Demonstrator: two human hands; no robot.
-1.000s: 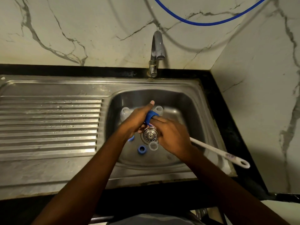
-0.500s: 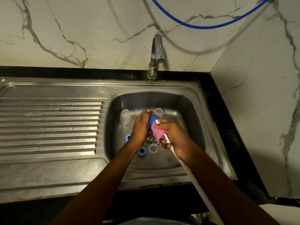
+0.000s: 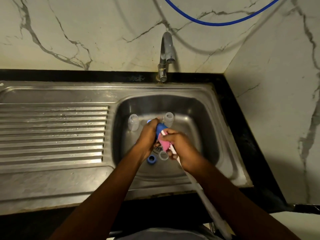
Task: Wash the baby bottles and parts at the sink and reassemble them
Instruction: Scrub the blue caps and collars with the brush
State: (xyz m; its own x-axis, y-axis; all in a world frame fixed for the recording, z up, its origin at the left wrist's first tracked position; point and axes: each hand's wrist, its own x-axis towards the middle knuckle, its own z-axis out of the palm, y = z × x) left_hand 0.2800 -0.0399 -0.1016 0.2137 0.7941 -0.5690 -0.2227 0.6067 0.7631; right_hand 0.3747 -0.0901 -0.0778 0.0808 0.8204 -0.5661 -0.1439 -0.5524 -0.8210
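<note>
Over the drain of the steel sink (image 3: 204,108), my left hand (image 3: 148,135) grips a blue bottle part (image 3: 160,129). My right hand (image 3: 180,147) grips a bottle brush (image 3: 165,143) by its white handle, and the pink sponge head presses against the blue part. Two clear bottles stand at the back of the basin, one at the left (image 3: 133,122) and one beside my hands (image 3: 168,118). A blue ring (image 3: 151,159) and a small clear cap (image 3: 163,155) lie on the basin floor in front of the drain.
The tap (image 3: 167,54) stands behind the basin and no water shows. A ribbed steel drainboard (image 3: 52,134) stretches left. A black counter edge (image 3: 242,118) and a marble wall close in on the right. A blue hose (image 3: 216,23) hangs above.
My right hand lifted the brush from the basin's right side and brought its pink head up against the blue part. Both hands rose slightly above the drain.
</note>
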